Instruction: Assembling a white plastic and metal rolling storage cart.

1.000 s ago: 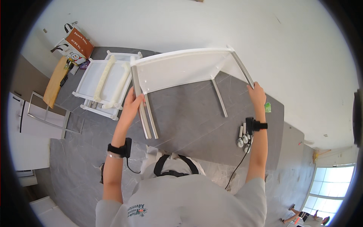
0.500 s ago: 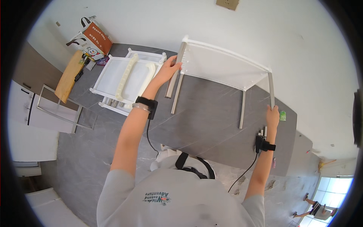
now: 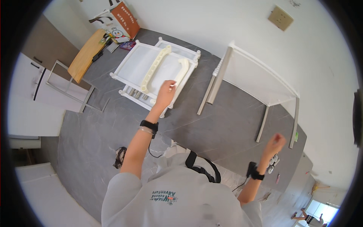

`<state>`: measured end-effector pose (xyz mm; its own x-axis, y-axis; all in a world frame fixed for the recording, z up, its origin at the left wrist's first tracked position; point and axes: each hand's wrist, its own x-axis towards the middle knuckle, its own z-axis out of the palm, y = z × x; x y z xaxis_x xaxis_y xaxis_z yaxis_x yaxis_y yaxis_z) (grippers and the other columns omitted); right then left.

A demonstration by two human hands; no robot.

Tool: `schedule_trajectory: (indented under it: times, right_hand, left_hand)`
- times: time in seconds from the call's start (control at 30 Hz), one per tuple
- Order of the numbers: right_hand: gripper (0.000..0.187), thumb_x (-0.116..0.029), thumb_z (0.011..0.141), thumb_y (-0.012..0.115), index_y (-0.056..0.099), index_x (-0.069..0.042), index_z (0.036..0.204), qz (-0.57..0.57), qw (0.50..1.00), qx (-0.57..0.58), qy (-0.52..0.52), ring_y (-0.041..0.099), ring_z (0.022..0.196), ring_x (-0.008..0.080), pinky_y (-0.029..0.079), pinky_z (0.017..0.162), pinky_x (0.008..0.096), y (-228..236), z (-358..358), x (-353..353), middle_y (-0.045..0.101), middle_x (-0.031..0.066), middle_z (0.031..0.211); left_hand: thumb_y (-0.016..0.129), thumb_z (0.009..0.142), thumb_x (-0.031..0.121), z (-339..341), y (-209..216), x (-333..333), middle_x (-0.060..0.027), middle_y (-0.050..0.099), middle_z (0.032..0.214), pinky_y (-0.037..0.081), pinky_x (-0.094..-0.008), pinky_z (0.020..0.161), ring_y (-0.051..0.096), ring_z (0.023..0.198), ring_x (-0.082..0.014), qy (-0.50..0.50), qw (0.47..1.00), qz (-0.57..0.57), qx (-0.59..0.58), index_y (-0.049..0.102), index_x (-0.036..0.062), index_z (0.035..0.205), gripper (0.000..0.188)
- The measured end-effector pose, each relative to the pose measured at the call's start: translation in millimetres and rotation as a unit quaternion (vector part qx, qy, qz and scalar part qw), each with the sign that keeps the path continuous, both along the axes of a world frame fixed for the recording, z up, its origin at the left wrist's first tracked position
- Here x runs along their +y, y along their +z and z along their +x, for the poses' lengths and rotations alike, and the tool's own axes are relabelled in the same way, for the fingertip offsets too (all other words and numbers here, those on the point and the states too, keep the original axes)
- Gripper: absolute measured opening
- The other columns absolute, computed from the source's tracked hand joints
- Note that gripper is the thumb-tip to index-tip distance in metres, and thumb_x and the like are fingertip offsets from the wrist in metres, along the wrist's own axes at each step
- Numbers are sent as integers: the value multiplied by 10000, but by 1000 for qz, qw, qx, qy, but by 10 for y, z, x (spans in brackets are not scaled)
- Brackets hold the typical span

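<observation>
Grey tabletop, set against a white wall, bearing parts around two bare hands. Left hand: fingers curled together at the near end of a cream curved handle; whether they pinch it cannot be told. Right hand: fingers blurred and bent inward, nothing visible in them; it lies near the leg ends of a shelf frame, apparently apart from it. That frame, on the table's wall side, seems to rest on its side, metal legs toward the person, probably because a broad edge steadies it unheld. Farther out, a second cream handle lies across stacked white shelves, whose flat faces likely keep loose parts together. Wheels sit grouped beyond the right wrist, within easy reach. Outermost, a bag stands by the wall.
</observation>
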<state>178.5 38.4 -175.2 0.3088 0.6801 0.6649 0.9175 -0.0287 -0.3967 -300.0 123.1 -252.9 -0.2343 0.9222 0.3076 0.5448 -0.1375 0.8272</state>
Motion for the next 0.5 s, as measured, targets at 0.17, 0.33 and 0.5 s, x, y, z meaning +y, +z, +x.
schedule_trajectory:
  times: [0.17, 0.33, 0.5]
  right_hand:
    - [150, 56, 741, 561, 550, -12, 875, -136, 961, 129, 201, 503, 668, 221, 431, 625, 322, -665, -1109, -57, 519, 105, 797]
    - [160, -60, 783, 563, 539, -32, 938, -325, 840, 134, 413, 579, 804, 284, 473, 689, 358, -650, -2299, 224, 522, 131, 926]
    - [274, -204, 836, 547, 476, -52, 1053, -367, 796, 115, 467, 567, 877, 350, 473, 727, 406, -947, -3193, 753, 496, 149, 1034]
  left_hand:
    - [573, 737, 17, -643, -45, -318, -150, 510, 1039, 401, -423, 835, 465, 967, -338, 165, 972, 2, 169, 536, 34, 1003, 269]
    - [647, 725, 144, -1155, -449, -251, -223, 476, 1108, 395, -448, 872, 448, 1031, -393, 185, 968, -81, 151, 454, -13, 1136, 480]
    - [668, 713, 184, -1215, -576, -78, -268, 465, 1140, 394, -457, 885, 455, 1046, -415, 117, 977, -170, 62, 425, -44, 1173, 569]
